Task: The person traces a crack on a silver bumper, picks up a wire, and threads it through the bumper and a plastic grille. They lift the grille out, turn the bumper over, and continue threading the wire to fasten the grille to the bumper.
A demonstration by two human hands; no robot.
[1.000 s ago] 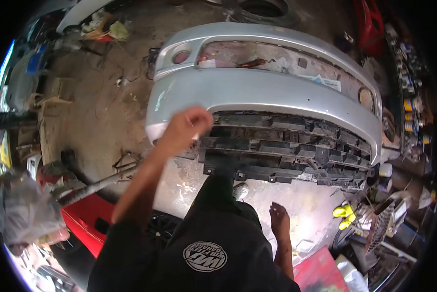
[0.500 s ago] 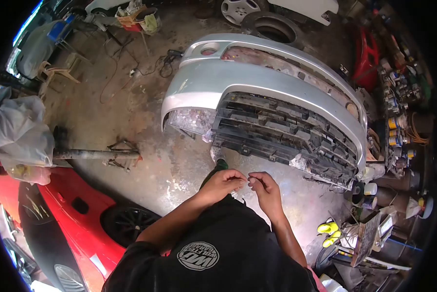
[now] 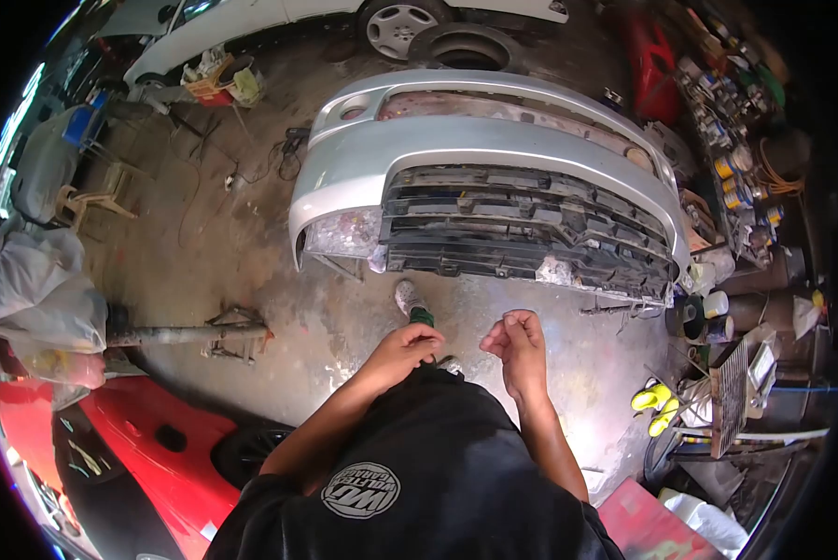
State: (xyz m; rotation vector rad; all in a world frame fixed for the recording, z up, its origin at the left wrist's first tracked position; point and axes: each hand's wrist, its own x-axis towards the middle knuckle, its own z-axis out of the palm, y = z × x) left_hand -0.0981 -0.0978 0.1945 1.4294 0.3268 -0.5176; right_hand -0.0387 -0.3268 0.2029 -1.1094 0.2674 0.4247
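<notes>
Below the silver bumper [image 3: 494,159] standing on the floor, our left hand [image 3: 402,353] and right hand [image 3: 517,341] meet with curled fingers; whether they pinch something small, we cannot tell. Next probably needs a careful reach to the grille [image 3: 531,233].

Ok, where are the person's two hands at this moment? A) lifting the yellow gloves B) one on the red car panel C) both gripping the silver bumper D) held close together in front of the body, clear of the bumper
D: the left hand and right hand sit near each other above the black shirt, with bare floor between them and the silver bumper.
</notes>
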